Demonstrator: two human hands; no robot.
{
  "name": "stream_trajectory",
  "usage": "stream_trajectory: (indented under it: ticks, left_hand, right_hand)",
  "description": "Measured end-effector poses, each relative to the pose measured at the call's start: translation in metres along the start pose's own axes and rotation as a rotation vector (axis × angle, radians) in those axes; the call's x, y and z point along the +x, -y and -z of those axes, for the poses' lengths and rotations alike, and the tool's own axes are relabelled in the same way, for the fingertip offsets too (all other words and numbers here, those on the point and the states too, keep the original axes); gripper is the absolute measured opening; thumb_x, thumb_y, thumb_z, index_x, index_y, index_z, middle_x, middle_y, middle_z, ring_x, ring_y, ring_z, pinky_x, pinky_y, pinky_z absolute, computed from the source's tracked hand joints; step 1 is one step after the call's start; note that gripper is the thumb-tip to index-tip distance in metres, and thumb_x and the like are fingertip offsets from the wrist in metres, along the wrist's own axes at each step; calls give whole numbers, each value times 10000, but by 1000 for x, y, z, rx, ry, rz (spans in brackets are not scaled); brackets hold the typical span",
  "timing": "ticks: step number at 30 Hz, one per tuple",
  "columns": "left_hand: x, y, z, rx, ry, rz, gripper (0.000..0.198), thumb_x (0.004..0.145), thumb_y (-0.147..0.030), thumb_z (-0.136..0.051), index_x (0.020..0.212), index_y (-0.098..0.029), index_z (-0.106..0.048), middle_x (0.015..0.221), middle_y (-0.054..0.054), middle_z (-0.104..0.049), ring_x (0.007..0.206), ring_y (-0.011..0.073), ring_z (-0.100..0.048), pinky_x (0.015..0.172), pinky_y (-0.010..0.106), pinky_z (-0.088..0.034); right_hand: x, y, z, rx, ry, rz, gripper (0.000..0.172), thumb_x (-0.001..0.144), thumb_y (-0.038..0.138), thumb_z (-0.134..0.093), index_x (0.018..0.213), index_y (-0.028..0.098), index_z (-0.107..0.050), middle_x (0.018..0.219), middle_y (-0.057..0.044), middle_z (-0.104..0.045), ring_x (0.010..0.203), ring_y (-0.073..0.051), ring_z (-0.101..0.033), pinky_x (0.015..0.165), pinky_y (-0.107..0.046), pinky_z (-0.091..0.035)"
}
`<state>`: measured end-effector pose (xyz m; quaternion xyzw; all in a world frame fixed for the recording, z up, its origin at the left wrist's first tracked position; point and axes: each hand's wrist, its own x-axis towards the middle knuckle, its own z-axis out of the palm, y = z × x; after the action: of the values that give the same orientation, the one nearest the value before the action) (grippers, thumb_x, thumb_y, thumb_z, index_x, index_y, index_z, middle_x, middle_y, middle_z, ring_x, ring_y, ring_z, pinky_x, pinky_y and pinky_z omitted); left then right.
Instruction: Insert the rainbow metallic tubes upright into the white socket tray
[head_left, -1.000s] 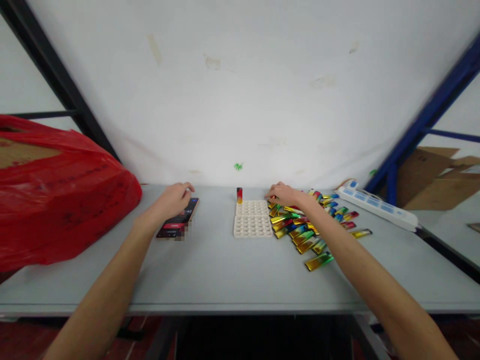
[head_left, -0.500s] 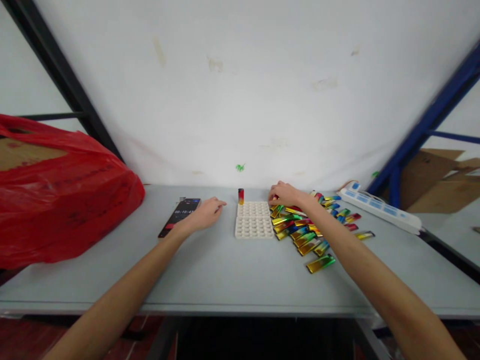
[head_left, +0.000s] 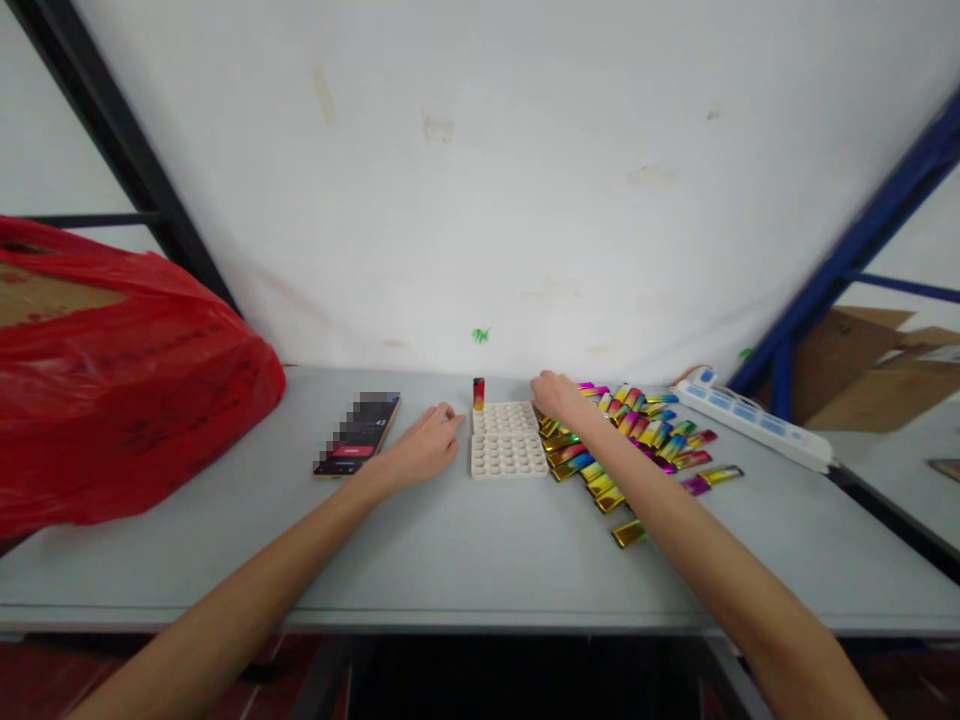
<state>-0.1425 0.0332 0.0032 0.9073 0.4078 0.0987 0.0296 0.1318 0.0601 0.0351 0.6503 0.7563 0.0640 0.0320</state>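
Note:
A white tray (head_left: pixel 508 452) with rows of round holes lies on the grey table (head_left: pixel 450 540). One red and yellow shiny piece (head_left: pixel 478 392) stands upright at the tray's far left corner. My left hand (head_left: pixel 425 445) rests just left of the tray, fingers loosely curled with nothing visible in them. My right hand (head_left: pixel 559 395) is at the tray's far right corner, over the near end of a heap of several shiny multicoloured pieces (head_left: pixel 637 430). Its fingers are bent down onto the heap; what they hold, if anything, is hidden.
A phone (head_left: pixel 358 436) with a lit screen lies left of my left hand. A bulging red plastic bag (head_left: pixel 127 380) fills the table's left end. A white power strip (head_left: pixel 754 420) lies at the back right. Behind stands a white wall, with blue shelving and cardboard to the right.
My left hand left the phone and moved right to the tray's left edge. My right hand shifted slightly toward the tray's far right corner, and the heap of pieces looks rearranged.

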Motion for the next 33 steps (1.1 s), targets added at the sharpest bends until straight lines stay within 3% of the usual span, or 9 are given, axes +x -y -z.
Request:
stream_trajectory:
  ticks: [9,12,15,18,22,25,29,33]
  left_hand:
    - [-1,0,2,12,4,11,385,919,-117,-411,1243,-100,-619,1240,187,-579,1219,296,-578,1110,430,-446]
    - [-1,0,3,18,9,14,385,916,-121,-415,1243,-110,-617,1252,182,-581,1228,289,-574,1113,418,-444]
    - [-1,2,2,-3,-4,16,379,912,-132,-425,1236,-134,-622,1256,174,-591,1229,291,-577,1101,427,-455]
    - [0,5,-1,-15,-19,7,371,913,-147,-433,1227,-138,-629,1261,176,-589,1236,299,-578,1094,435,-458]
    - [1,10,-4,-33,-36,3,360,917,-161,-443,1218,-149,-641,1250,168,-597,1240,299,-581,1097,434,-450]
    - [1,12,-4,-48,-36,-9,366,930,-191,-454,1240,-150,-645,1245,162,-608,1228,291,-593,1105,419,-442]
    - [0,11,4,-81,-18,-38,407,962,-304,-471,1295,-137,-635,1243,155,-618,1199,276,-608,1102,381,-439]
    - [-1,5,18,-158,-31,-23,369,952,-444,-528,1092,-150,-702,1097,119,-660,1011,258,-660,975,363,-497]
  right_hand:
    - [22,-1,13,182,43,-191,428,879,110,-650,1303,67,-622,1245,-260,-659,1148,-324,-686,927,-369,-548]
    - [21,-10,21,277,40,-202,506,858,238,-745,1322,78,-619,1225,-221,-698,1125,-291,-696,934,-339,-544]
    - [12,-25,25,412,23,-170,536,893,324,-732,1371,120,-602,1082,-130,-772,956,-214,-739,916,-308,-548]
    - [-5,-39,21,772,9,-102,379,914,285,-692,1265,142,-682,995,-89,-785,791,-181,-738,844,-317,-578]
    - [-29,-45,8,1486,-12,-49,251,874,266,-699,1093,147,-722,1051,-95,-743,872,-189,-727,856,-345,-602]
    - [-44,-42,0,1755,-19,-36,246,830,220,-708,1073,185,-687,1009,-53,-711,866,-161,-710,862,-332,-595]
    - [-52,-32,-6,1849,-40,-16,257,802,269,-743,1009,223,-596,920,6,-691,649,-87,-594,648,-244,-526]
    - [-53,-18,-10,1739,-124,68,362,830,491,-743,932,228,-517,813,24,-688,506,-56,-419,474,-200,-324]
